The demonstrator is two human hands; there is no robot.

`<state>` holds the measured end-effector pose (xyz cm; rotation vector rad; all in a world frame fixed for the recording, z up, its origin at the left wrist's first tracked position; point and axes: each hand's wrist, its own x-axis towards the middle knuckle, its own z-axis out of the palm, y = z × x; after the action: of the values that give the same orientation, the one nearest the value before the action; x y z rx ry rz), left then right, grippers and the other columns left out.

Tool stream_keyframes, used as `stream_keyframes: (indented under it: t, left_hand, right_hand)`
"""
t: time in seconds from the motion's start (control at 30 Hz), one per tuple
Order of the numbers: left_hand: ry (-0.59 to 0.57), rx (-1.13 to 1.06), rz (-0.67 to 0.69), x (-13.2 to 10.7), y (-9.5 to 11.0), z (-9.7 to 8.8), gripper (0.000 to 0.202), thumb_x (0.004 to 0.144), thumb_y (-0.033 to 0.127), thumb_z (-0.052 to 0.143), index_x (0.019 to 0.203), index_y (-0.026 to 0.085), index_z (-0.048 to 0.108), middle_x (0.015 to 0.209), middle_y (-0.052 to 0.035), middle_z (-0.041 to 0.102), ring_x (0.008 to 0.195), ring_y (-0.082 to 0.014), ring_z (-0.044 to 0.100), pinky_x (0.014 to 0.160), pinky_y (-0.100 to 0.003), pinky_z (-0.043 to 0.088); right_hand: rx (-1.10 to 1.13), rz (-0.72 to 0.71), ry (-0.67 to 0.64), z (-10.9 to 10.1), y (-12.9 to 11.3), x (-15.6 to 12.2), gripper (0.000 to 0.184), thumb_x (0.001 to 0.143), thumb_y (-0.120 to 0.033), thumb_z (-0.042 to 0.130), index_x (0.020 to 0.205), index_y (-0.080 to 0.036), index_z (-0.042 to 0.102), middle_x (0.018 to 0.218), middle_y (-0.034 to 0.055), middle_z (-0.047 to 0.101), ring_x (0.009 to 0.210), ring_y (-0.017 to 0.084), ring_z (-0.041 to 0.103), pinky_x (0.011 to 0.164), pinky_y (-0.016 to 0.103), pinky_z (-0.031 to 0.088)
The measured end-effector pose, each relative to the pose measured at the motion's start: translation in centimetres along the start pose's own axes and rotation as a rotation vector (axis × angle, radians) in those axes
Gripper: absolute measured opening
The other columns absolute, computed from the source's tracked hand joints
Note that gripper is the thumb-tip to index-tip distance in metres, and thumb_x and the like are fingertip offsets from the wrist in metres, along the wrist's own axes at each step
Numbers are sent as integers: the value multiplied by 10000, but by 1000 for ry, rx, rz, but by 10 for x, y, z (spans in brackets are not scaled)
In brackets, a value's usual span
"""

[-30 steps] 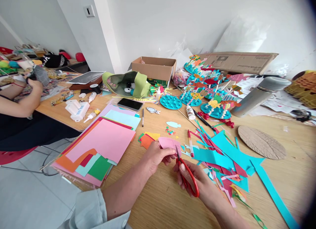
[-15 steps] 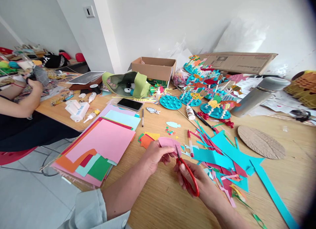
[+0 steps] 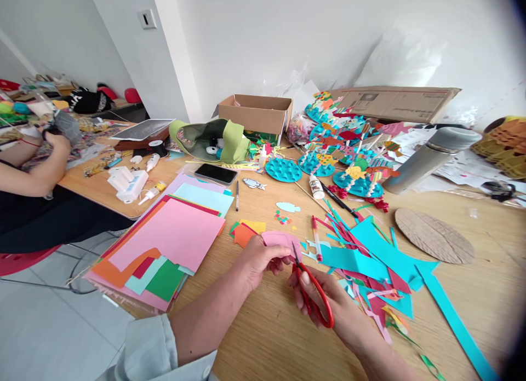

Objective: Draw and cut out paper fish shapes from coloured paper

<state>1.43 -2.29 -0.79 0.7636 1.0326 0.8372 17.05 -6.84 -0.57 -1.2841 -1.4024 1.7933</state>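
Between its thumb and fingers, my left hand [image 3: 261, 260] pinches a small piece of pink paper [image 3: 276, 239], on which a faint outline shows. My right hand [image 3: 318, 299] is wrapped round the red handles of a pair of scissors [image 3: 303, 267]. The scissor blades point up and away from me and meet the right part of the pink paper. Just beyond lie a light-blue paper fish [image 3: 288, 207], some small coloured dots [image 3: 282, 218] and orange and yellow paper scraps [image 3: 245, 233]. A red-capped pen [image 3: 316, 238] lies right of the paper.
Turquoise and crimson paper offcuts [image 3: 370, 249] spread to the right, near a cardboard oval [image 3: 433, 234]. Stacked coloured sheets [image 3: 176, 233] lie left, below a phone [image 3: 216, 173]. Behind stand turquoise fish decorations [image 3: 283, 169] and a grey flask [image 3: 431, 159]. Another person's arm [image 3: 36, 173] is at far left.
The scissors' handles have shifted very slightly to the right, and the pink paper has tilted a little in my left hand. Otherwise the table looks the same.
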Motion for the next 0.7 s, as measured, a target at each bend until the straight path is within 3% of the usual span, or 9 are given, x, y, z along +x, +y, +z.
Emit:
stream_keyframes:
  t: [0.7]
  left_hand:
    - [-9,1,12,1,2,-1,224,601,308,678,714,117,659,644,-25,611,464,-67,475,410,-189,306]
  right_hand:
    - [-43,-15,-9,-4,4,2,563,784,-740,476,760,-178,502,550,-25,539,400,63,403,361,183,288]
